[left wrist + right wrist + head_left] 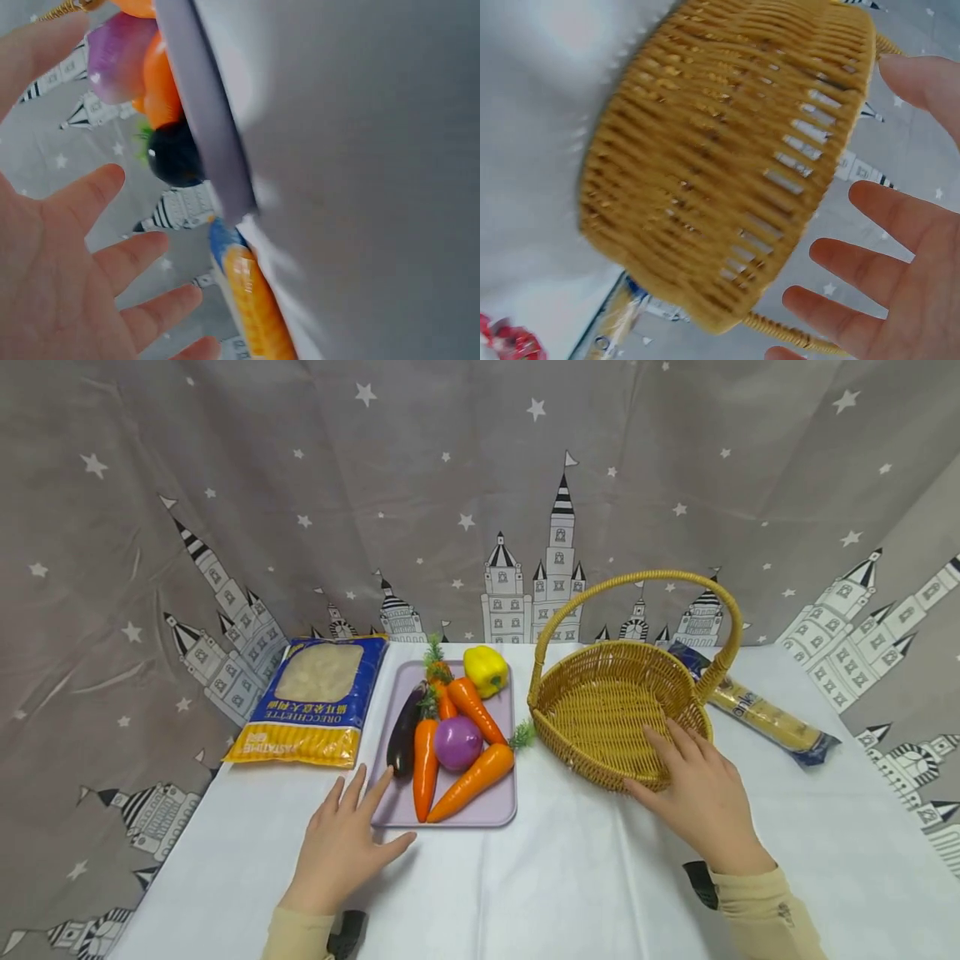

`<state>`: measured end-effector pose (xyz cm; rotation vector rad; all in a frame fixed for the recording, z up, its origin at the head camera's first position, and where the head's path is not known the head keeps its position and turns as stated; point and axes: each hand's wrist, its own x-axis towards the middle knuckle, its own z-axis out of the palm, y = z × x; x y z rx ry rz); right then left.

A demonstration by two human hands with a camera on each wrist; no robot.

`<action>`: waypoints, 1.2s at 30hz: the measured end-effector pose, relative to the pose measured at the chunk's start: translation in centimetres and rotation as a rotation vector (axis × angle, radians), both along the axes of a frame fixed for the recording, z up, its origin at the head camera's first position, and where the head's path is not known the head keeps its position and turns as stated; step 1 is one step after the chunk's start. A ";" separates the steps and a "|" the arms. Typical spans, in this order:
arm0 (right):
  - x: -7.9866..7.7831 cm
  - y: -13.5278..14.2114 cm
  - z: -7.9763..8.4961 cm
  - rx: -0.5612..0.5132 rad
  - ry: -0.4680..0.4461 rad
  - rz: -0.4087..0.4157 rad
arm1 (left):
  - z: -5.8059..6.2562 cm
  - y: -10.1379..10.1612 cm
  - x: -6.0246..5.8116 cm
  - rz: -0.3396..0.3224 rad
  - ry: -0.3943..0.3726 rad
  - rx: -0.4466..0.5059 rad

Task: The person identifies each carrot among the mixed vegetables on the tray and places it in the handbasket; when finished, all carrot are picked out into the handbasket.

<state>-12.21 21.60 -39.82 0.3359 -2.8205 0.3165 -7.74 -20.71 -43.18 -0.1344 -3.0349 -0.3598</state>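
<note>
My left hand (341,852) hovers with fingers spread at the front left corner of a lilac tray (480,814), holding nothing. On the tray lie an eggplant (406,735), several orange carrots (474,782), a purple onion-like ball (458,743) and a yellow bell pepper (485,671). In the left wrist view the fingers stand apart from the eggplant (176,155). My right hand (701,793), fingers extended, is at the near right rim of a woven basket (600,710) with a tall handle. The right wrist view shows its fingertips beside the basket wall (720,150), not curled round it.
A blue and yellow bag of orecchiette pasta (307,702) lies left of the tray. Behind and right of the basket lies a long pasta packet (772,714). A grey castle-print curtain (450,468) rises behind the white tablecloth (555,893). The right wrist view catches a red wrapped item (514,341).
</note>
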 end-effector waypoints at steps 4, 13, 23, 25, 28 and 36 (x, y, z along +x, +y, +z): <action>0.2 0.8 -0.4 -0.011 -0.013 -0.024 | -0.6 -0.6 0.1 0.009 0.002 0.015; 0.6 2.1 -0.9 -0.040 -0.027 -0.062 | -1.2 -1.3 -0.2 0.062 -0.115 0.083; 0.6 2.8 -0.9 -0.056 -0.066 -0.080 | -1.8 -1.7 -0.2 0.074 -0.127 0.141; 0.6 2.8 -0.9 -0.059 -0.063 -0.079 | -2.0 -2.0 -0.3 0.068 -0.092 0.144; 0.6 2.8 -1.0 -0.061 -0.064 -0.076 | -2.4 -2.4 -0.4 0.063 -0.051 0.158; 0.6 2.8 -1.1 -0.076 -0.123 -0.084 | -2.9 -3.1 -1.0 0.033 0.014 0.237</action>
